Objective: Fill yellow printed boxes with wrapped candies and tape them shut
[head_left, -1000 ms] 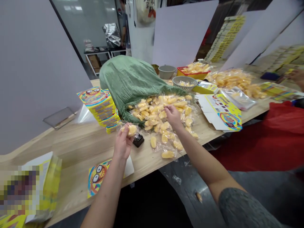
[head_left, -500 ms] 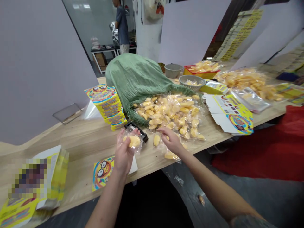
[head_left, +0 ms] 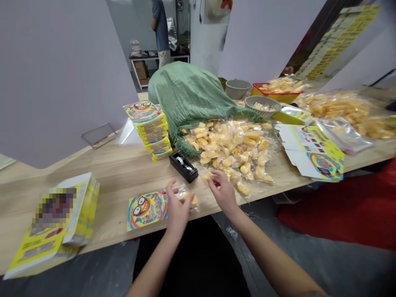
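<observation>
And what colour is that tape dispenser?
The tape dispenser is black, showing best in the head view.

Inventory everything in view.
Sack: one, green, centre.
Wrapped pieces: many, yellow, before sack, more right rear.
Tape dispenser: one, black, left of pieces.
Carton stack: one, yellow, left of sack.
Flat carton: one, yellow, near table edge.
Unfolded carton: one, white and yellow, right.
Carton bundle: one, yellow, lower left.
Baskets: two, grey, behind pieces.
Tray: one, yellow and red, by baskets.
Clear bags: count unclear, right.
Red cloth: one, right edge.
Thin frame: one, grey, left.
Panels: several, pale, background.
Stacked boxes: many, yellow, upper right.
Person: one, grey top, background.
Table: one, pale wood, mid-frame.
Left hand: one, holding a wrapped piece.
Right hand: one, at pieces.
</observation>
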A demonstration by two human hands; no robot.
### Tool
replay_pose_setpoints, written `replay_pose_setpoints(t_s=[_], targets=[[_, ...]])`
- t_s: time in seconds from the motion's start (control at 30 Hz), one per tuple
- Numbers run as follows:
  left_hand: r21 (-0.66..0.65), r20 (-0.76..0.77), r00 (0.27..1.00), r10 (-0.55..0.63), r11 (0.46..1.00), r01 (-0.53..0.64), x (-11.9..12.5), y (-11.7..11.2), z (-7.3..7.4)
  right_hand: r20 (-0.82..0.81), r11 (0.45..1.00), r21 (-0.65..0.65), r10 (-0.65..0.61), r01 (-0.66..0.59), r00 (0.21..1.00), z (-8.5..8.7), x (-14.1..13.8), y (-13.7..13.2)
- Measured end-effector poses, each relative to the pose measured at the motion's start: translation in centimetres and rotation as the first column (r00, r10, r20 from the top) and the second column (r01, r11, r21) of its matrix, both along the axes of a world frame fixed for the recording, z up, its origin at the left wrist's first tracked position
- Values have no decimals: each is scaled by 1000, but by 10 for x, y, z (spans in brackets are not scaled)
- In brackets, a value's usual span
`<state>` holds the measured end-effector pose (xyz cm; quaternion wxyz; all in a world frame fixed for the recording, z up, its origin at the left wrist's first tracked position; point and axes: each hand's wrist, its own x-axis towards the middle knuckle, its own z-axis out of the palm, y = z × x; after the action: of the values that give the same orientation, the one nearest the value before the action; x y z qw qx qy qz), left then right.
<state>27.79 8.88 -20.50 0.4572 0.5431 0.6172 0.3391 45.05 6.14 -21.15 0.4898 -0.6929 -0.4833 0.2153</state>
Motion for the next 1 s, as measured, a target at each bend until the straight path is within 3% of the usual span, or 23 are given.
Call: replay_pose_setpoints(t_s=[0.1,0.2,0.27,0.37,0.43,0.5,0.57,0.67,0.77,0.9,1.0], targets=[[94,-225,973,-49,993,72,19,-22,-17,418,993,113,-18,-32,908,-13,-14,-2],[120,-417,890,-184,960,254,17,-30,-6,604,995,37,52,-93,795,-28,-34,-4],[101,-528,804,-273,920,379,-4,-26,12,623,988,-53,146,-145,768,-35,-45,-10],[105,-614,692,-380,830,548,-54,-8,32,624,955,-195,296,-222,723,-40,-51,-24],[41,-695,536,-479,718,694,-89,7,32,622,930,-241,367,-277,692,-43,-47,-33],[-25,-775,407,-483,668,744,-116,19,21,617,907,-239,418,-346,667,-45,-43,-40],[-49,-826,333,-455,647,761,-130,24,9,602,870,-221,478,-441,639,-47,-41,-40],[-27,-863,304,-403,638,770,-130,23,-2,587,811,-199,548,-550,596,-47,-49,-26],[-2,-878,308,-366,647,762,-122,19,-2,572,801,-184,559,-570,600,-47,-71,-6],[26,-874,339,-347,665,747,-120,17,-2,447,856,-125,501,-503,741,-45,-105,7],[26,-866,350,-356,667,745,-122,18,-2,246,884,-59,462,-463,852,-43,-110,2]])
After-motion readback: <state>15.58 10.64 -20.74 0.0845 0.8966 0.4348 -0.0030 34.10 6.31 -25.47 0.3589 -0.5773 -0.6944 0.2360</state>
